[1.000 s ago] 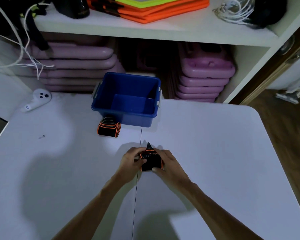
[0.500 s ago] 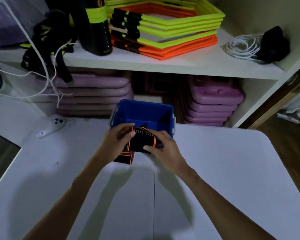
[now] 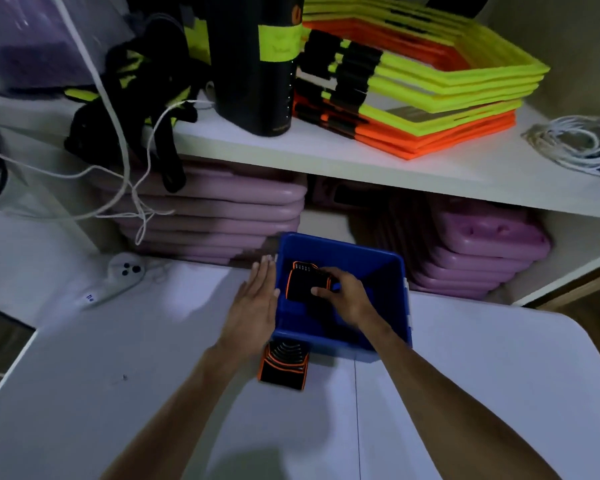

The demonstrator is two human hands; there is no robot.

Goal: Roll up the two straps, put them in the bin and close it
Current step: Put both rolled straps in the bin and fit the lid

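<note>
An open blue bin (image 3: 378, 263) stands at the far edge of the white table (image 3: 482, 393). My right hand (image 3: 347, 296) reaches inside it and grips a rolled black strap with orange edging (image 3: 300, 282), held low in the bin's left part. My left hand (image 3: 255, 303) lies flat with fingers straight against the bin's outer left wall, holding nothing. A second rolled black-and-orange strap (image 3: 284, 367) rests on the table against the bin's near left corner, just below my left wrist. No lid is in view.
A white controller (image 3: 122, 275) lies on the table's far left. Behind the bin a shelf unit holds stacked purple cases (image 3: 219, 213), yellow and orange frames (image 3: 423, 98), a black cylinder (image 3: 257, 64), and white cables (image 3: 575, 143). Loose cords (image 3: 132, 188) hang at left.
Both hands carried the rolled strap from the table middle forward to the bin. My left hand let go and now rests on the bin's side while my right hand lowered the strap inside.
</note>
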